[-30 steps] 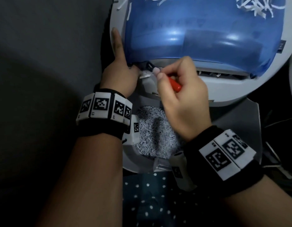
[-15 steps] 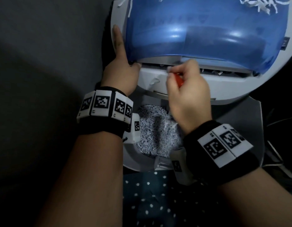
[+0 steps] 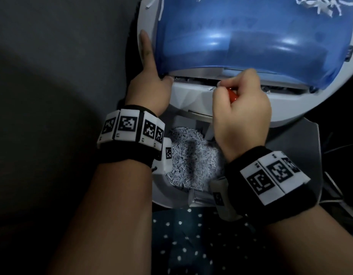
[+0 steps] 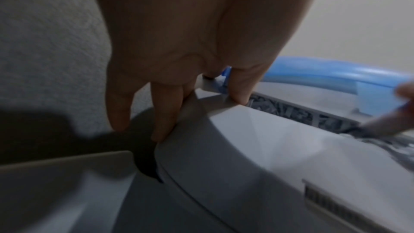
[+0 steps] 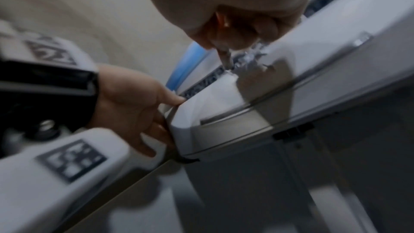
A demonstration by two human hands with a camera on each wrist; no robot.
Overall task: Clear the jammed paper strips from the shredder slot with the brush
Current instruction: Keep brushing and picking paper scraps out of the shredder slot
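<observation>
The slot [image 3: 193, 79] runs as a narrow dark gap between the glossy translucent blue cover [image 3: 251, 36] and the matte white shredder [image 3: 191, 96] body, packed with crumpled grey paper strips [image 4: 289, 111]. Your right hand [image 3: 241, 114] is clenched around the brush [image 3: 232, 95], its smooth red handle showing between thumb and fingers, its thin tip blurred at the slot's lip. Half a second ago that hand sat a little further left. Your left hand [image 3: 149, 86] braces the rounded left corner, index finger straight along the rim, thumb at the slot's left end, other fingers bent down the side; it has stayed put. To the right the slot runs on unobstructed. Below, the bin [image 3: 163, 195] holds fine shredded confetti [image 3: 189, 155].
</observation>
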